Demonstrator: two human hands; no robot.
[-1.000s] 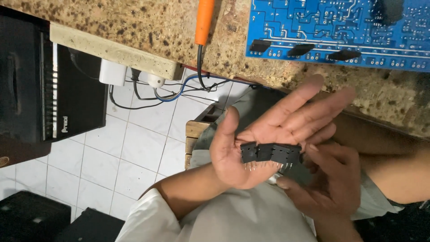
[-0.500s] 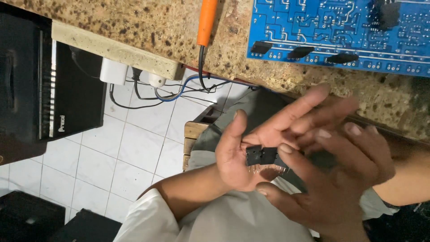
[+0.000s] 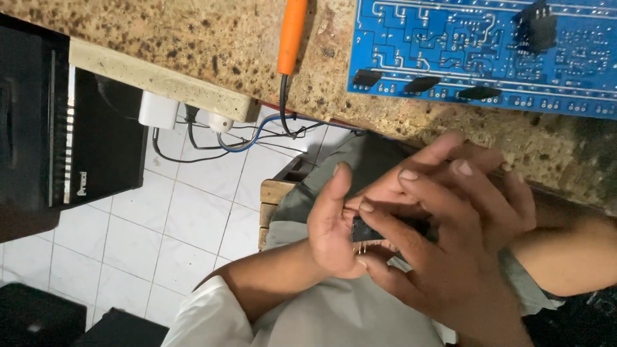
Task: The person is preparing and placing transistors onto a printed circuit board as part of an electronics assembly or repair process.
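A speckled stone counter (image 3: pixel 212 45) carries a blue circuit board (image 3: pixel 475 58) and an orange-handled soldering iron (image 3: pixel 291 38).

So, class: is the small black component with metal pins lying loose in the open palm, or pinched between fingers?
Pinched. The right hand grips the black component over the left hand palm, its metal pins pointing down.

Small black component (image 3: pixel 367 230) with thin metal pins, lying in palm, mostly covered by fingers.
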